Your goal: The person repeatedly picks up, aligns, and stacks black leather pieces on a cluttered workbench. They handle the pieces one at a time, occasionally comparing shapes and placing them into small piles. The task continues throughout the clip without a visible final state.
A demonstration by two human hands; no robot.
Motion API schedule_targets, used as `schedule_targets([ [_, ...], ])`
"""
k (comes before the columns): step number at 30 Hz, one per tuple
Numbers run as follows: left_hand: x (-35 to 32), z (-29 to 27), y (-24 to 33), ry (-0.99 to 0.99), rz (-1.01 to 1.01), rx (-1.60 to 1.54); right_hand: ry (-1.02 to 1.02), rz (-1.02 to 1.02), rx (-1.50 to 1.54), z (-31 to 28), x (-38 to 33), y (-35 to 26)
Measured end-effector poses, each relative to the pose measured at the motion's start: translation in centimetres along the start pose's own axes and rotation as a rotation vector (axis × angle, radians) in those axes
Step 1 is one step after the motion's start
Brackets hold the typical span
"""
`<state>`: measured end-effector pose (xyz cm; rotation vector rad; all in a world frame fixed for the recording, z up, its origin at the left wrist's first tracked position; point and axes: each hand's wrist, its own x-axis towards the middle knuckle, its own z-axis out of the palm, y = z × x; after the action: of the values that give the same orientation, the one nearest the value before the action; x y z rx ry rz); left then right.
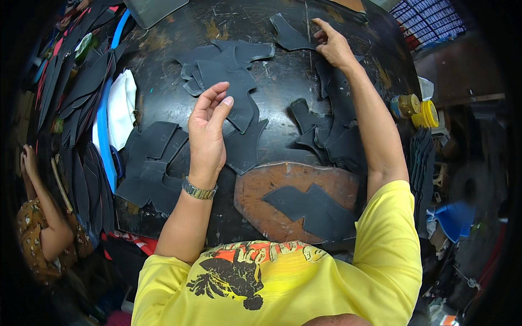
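Observation:
My left hand (209, 122) is raised over a pile of black cut sheet pieces (225, 70), its fingers slightly curled and the thumb apart, holding nothing. A metal-banded watch sits on that wrist. My right hand (334, 46) reaches to the far side of the table, fingers bent and spread, beside a lone curved black piece (291, 33); I cannot tell if a fingertip touches it. Close to my body, a notched black piece (307, 209) lies on a worn brown board (250, 185). More black pieces (149, 165) are grouped at the left, and others (334, 130) lie under my right forearm.
The dark table (272, 98) has scuffed patches. White cloth (122, 106) and a blue strip (103, 133) run along its left edge, beside stacked black pieces (81, 98). At the right edge are a jar (405, 106) and a yellow-lidded container (428, 114). Another person's arm (46, 206) shows far left.

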<state>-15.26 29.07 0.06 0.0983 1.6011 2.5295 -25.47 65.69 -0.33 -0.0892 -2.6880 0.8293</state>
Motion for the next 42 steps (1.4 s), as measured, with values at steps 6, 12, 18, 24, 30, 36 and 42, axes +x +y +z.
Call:
schedule_targets([
  [6, 0.2, -0.5, 0.3, -0.042, 0.0, -0.017, 0.136, 0.481, -0.489, -6.3, -0.1, 3.9],
  [12, -0.1, -0.5, 0.0, -0.056, -0.049, -0.006, 0.148, 0.668, -0.072, -5.3, -1.3, 7.8],
  [18, 0.1, -0.7, 0.2, -0.054, -0.05, -0.029, 0.188, 0.607, 0.446, -6.2, -1.1, 6.9],
  [24, 0.0, -0.6, 0.0, -0.074, -0.065, -0.038, 0.304, 0.317, 0.735, -8.3, -0.8, 5.2],
  [30, 0.0, -0.1, -0.1, -0.11, -0.072, 0.008, 0.348, 0.266, 0.847, -9.0, -1.0, 3.2],
  [36, -0.4, 0.6, -0.3, -0.174, -0.094, 0.08, 0.446, 0.365, 0.803, -7.4, -1.4, 3.2],
  [42, -0.5, 0.7, 0.2, -0.173, -0.067, 0.072, 0.812, 0.277, 0.888, -7.8, -1.2, 3.6],
])
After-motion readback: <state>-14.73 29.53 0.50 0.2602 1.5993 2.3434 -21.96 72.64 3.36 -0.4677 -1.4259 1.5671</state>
